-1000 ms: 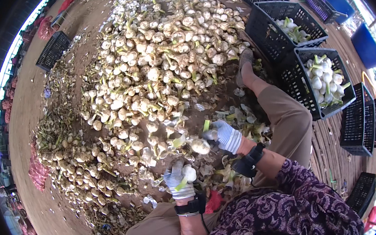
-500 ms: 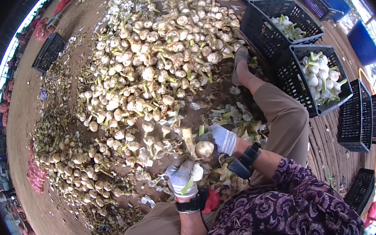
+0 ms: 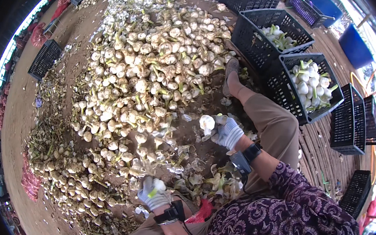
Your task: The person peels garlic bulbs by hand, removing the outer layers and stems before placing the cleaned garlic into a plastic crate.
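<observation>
My left hand (image 3: 152, 195), in a striped glove with grey fingers, is closed around a white garlic bulb (image 3: 159, 185) with a bit of green stem. It is low over the loose husks, left of my bent knee. My right hand (image 3: 228, 134), gloved alike, is farther forward beside my shin. Its grey fingertips are closed at a second garlic bulb (image 3: 206, 122), pale, with a scrap of skin hanging below it. The palm side of both hands is hidden. A broad heap of untrimmed garlic (image 3: 142, 72) lies in front of them.
Peeled garlic fills a black crate (image 3: 311, 86) at the right; another crate (image 3: 273, 33) behind it holds more. Empty-looking black crates (image 3: 350, 119) stand farther right, near a blue barrel (image 3: 357, 45). Husks (image 3: 209, 183) litter the ground by my legs. A red net (image 3: 201, 211) lies by my knee.
My hands have moved apart: the left went left and nearer me with its bulb, the right slightly forward with the other. The view has shifted a little.
</observation>
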A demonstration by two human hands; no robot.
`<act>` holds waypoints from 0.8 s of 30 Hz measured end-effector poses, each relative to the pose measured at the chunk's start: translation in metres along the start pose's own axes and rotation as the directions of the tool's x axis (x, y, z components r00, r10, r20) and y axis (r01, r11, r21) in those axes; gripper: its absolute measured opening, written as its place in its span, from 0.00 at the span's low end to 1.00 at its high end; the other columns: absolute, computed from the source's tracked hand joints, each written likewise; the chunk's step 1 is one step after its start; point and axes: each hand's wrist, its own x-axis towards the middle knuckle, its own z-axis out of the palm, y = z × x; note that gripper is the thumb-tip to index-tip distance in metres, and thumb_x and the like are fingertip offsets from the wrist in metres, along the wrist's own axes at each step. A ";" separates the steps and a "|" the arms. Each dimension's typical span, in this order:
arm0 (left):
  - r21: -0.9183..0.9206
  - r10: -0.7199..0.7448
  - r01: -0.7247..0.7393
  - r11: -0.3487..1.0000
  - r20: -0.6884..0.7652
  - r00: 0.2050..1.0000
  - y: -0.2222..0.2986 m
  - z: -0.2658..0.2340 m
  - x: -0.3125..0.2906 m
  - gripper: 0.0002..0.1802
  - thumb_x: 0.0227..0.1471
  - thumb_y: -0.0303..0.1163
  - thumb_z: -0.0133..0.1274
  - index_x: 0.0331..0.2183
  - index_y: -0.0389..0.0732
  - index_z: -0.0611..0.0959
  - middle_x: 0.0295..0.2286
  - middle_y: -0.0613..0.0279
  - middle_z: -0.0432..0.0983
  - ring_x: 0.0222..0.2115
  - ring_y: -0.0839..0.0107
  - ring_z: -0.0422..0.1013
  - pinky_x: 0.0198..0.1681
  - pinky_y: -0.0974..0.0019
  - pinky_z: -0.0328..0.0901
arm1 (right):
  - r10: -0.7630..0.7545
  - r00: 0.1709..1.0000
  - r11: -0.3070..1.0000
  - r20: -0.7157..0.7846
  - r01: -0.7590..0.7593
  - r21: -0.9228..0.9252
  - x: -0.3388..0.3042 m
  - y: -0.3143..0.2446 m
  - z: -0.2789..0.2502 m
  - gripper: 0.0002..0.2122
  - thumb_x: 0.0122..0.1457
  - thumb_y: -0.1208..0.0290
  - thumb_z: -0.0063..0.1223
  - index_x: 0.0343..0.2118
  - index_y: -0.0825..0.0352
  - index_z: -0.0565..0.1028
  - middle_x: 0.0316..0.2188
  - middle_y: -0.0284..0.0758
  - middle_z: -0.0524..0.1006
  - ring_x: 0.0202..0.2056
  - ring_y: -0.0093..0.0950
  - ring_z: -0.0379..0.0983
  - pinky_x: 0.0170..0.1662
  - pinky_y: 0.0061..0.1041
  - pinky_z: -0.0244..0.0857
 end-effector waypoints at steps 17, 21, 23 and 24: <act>-0.059 0.159 -0.149 0.987 0.452 0.878 -0.010 0.060 -0.031 0.07 0.48 0.30 0.53 0.24 0.36 0.79 0.20 0.60 0.74 0.17 0.74 0.70 0.19 0.73 0.67 | 0.091 0.992 0.973 0.082 -0.072 -0.219 -0.012 0.031 0.001 0.06 0.55 0.67 0.47 0.30 0.62 0.73 0.25 0.30 0.76 0.25 0.23 0.71 0.26 0.24 0.64; 0.376 0.071 -0.381 0.845 0.627 0.776 -0.017 0.073 -0.042 0.13 0.46 0.35 0.57 0.23 0.35 0.77 0.17 0.63 0.72 0.17 0.78 0.67 0.17 0.75 0.60 | 0.079 0.995 0.962 0.055 -0.062 -0.266 -0.010 0.037 0.003 0.06 0.55 0.67 0.47 0.32 0.62 0.74 0.26 0.29 0.76 0.26 0.23 0.71 0.25 0.23 0.63; 0.460 0.179 -0.553 0.695 0.634 0.752 -0.028 0.076 -0.048 0.09 0.46 0.31 0.55 0.23 0.34 0.77 0.17 0.64 0.71 0.17 0.78 0.67 0.18 0.75 0.60 | 0.082 0.994 0.952 0.068 -0.058 -0.302 -0.006 0.045 -0.001 0.07 0.55 0.67 0.46 0.32 0.62 0.74 0.27 0.30 0.76 0.26 0.23 0.71 0.26 0.24 0.64; 0.482 0.132 -0.517 0.707 0.628 0.767 -0.028 0.078 -0.050 0.08 0.46 0.29 0.54 0.23 0.34 0.78 0.17 0.64 0.71 0.17 0.77 0.68 0.19 0.74 0.61 | 0.104 0.991 0.943 0.086 -0.071 -0.325 -0.007 0.045 0.000 0.07 0.55 0.68 0.46 0.32 0.63 0.74 0.28 0.31 0.77 0.27 0.24 0.72 0.27 0.25 0.65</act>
